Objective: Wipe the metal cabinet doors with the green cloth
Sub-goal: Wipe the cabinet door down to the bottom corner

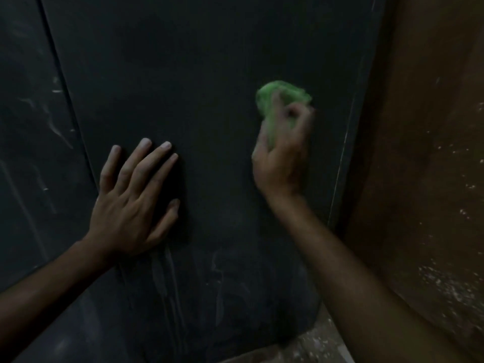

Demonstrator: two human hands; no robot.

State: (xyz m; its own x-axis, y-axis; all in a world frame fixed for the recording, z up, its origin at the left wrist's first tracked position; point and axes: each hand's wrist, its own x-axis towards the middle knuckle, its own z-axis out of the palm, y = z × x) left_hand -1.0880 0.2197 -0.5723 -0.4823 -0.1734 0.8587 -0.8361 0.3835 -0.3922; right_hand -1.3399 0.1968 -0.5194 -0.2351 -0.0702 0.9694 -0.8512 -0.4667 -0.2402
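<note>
The right hand (281, 153), just right of the frame's centre, has its fingers curled round the green cloth (280, 96) and is pressing the bunched wad against the dark metal cabinet door (183, 74). The cloth sticks out above the knuckles, in the upper right part of the door and near its right edge. Hand and cloth are both blurred, which suggests a rubbing stroke is under way — though which direction it runs I cannot tell.

The left hand (133, 203), in the lower left of the frame, lies flat on the same door with all its fingers straight and spread, holding nothing. My guess is that it is there to brace the door so the panel does not swing or rattle under the pressure of the wiping, and perhaps to steady the person leaning in.

A second door (31, 127) fills the left edge of the frame, split from the first by a slanting seam. It carries pale smears and scratches, and the near door has whitish streaks low down, below the left hand — so I judge the job is only partly done, with the lower area and the left door likely needing attention. To the right stands a brown wall (432, 153), speckled with pale flecks, just beside the door's edge.
</note>
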